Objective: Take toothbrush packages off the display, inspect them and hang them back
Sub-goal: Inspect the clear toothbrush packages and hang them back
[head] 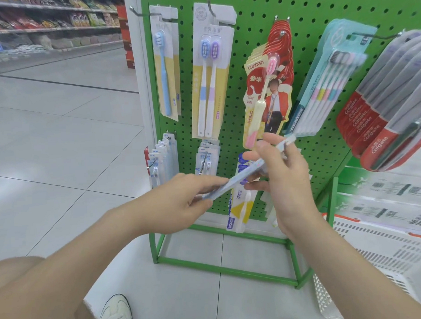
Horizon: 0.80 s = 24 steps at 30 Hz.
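Observation:
I hold one flat, pale blue toothbrush package edge-on between both hands, in front of the lower part of the green pegboard display. My left hand pinches its lower left end. My right hand grips its upper right end, which points up toward a teal multi-brush pack. Other packages hang on hooks: a single blue brush, a twin blue and purple pack, a red "canban" pack and red Colgate packs.
Smaller packs hang low on the left, and a white and yellow pack hangs behind my hands. A white plastic basket stands at the right. The display's green floor frame is below. Grocery shelves line the aisle at far left.

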Available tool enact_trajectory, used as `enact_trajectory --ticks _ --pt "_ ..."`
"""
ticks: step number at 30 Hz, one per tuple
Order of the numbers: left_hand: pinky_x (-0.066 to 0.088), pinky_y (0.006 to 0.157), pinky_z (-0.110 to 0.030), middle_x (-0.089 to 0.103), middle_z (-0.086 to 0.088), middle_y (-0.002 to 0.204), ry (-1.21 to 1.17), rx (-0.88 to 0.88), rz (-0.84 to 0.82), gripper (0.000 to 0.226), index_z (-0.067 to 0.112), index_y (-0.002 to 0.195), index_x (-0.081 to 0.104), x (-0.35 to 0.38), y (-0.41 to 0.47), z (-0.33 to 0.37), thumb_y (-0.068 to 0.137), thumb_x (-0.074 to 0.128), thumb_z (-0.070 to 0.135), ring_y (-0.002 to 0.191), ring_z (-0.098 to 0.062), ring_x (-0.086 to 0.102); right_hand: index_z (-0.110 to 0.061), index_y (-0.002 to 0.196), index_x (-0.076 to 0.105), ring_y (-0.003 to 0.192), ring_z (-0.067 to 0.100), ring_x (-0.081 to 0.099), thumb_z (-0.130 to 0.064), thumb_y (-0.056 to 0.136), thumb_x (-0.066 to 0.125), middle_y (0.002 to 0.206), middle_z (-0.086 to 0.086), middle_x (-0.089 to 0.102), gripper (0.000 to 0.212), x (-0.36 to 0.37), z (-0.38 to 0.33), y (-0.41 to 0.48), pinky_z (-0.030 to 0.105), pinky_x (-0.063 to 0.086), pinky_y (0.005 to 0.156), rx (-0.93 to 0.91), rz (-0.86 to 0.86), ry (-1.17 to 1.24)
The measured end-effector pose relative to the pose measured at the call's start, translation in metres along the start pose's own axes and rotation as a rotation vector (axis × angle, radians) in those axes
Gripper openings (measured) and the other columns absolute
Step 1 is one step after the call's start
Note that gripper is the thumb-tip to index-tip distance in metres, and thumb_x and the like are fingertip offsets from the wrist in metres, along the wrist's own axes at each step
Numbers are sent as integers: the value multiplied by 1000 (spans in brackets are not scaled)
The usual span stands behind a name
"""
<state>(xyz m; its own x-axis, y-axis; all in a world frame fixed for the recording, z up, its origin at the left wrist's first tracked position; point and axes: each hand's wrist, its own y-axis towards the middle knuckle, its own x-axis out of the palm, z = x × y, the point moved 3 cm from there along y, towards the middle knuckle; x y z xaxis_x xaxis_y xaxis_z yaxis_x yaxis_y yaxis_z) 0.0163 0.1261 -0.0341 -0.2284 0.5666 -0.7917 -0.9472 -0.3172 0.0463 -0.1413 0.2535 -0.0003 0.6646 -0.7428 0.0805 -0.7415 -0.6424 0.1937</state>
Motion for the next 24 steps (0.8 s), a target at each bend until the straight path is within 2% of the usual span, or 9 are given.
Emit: enact_trajectory --ticks 2,4,6,8,11,16,19,22,24 --pt "55 73 -46 66 -5 86 1 -31 6 30 28 118 67 -1 3 -6 107 47 9 79 -32 58 -22 122 65 69 20 71 -37 96 76 94 8 79 32 2 -4 -2 42 66 64 -62 -71 -77" --pt "59 81 -53 68 -19 94 -32 -83 -13 21 17 111 65 -1 5 -12 101 47 13 81 -32 62 -20 119 67 62 17 67 -39 94 77 86 2 78 33 4 -7 -5 38 64 61 -97 -127 -112" --pt "60 90 -55 72 -21 102 -99 -96 -24 19 15 111 67 -1 6 -15 99 52 18 83 -23 65 -22 118 68 58 18 67 -38 96 75 82 1 78 28 5 -5 -4 35 62 57 -98 -138 -149" --pt "63 88 -44 77 -11 91 -169 -135 23 9 18 104 72 -2 6 -18 100 67 12 78 -14 70 -23 114 70 50 17 63 -38 96 76 72 2 75 25 3 -2 -2 30 56 49 -99 -108 -174" --pt "64 86 -39 81 3 81 -219 -198 140 21 24 95 74 -4 7 -17 89 84 6 76 -15 78 -20 107 74 40 12 54 -36 94 78 61 -1 69 21 0 0 2 26 46 40 -121 -60 -188" --pt "63 73 -35 78 4 76 -184 -233 199 20 25 90 70 -6 9 -19 91 84 11 66 -14 74 -25 126 63 57 28 66 -40 104 62 71 1 70 27 3 3 11 31 54 48 -120 -227 -256" --pt "61 72 -33 77 6 76 -112 -242 175 20 25 87 67 -3 12 -24 92 83 13 62 -3 69 -31 129 57 61 36 46 -39 112 47 76 16 47 21 7 8 17 40 45 52 -144 -340 -291" --pt "51 64 -24 79 11 82 16 -263 104 19 28 101 67 -2 14 -31 92 83 24 65 11 63 -33 120 65 67 29 39 -35 114 46 76 13 47 20 10 20 28 54 43 60 -159 -372 -359" --pt "49 60 -22 79 12 89 52 -303 66 33 29 117 63 -3 15 -36 92 83 33 66 15 62 -24 97 70 63 30 43 -34 110 54 67 6 54 23 12 28 36 43 44 62 -207 -374 -544"
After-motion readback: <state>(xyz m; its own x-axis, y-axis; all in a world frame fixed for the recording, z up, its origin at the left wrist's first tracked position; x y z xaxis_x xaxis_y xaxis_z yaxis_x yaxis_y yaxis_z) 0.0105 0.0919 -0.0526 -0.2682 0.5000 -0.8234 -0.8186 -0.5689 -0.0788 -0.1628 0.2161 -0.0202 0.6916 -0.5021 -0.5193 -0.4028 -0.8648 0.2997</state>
